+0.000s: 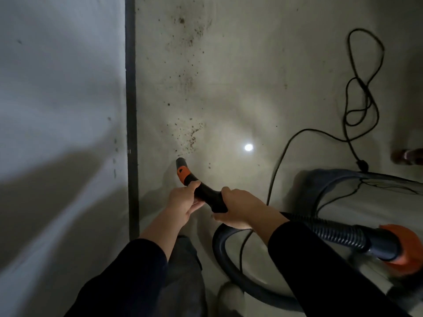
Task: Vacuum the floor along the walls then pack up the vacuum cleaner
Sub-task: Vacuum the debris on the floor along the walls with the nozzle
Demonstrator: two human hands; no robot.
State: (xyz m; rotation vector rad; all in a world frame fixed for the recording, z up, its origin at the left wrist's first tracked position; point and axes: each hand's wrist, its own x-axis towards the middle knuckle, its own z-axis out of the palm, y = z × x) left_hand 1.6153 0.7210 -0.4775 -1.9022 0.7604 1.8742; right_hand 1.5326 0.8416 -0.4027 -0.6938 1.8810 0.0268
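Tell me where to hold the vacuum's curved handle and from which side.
Take the curved black handle behind its orange collar, coming from above and behind, as the left hand and right hand do. The rigid bend aims the tip at the floor; the ribbed hose would probably flex.

The pale floor (240, 92) looks smooth and slightly glossy, with a bright glare. The wall (57, 88) is matt. The nozzle handle (207, 194) is black matt plastic with an orange collar (183, 173); the hose (332, 234) is ribbed plastic.
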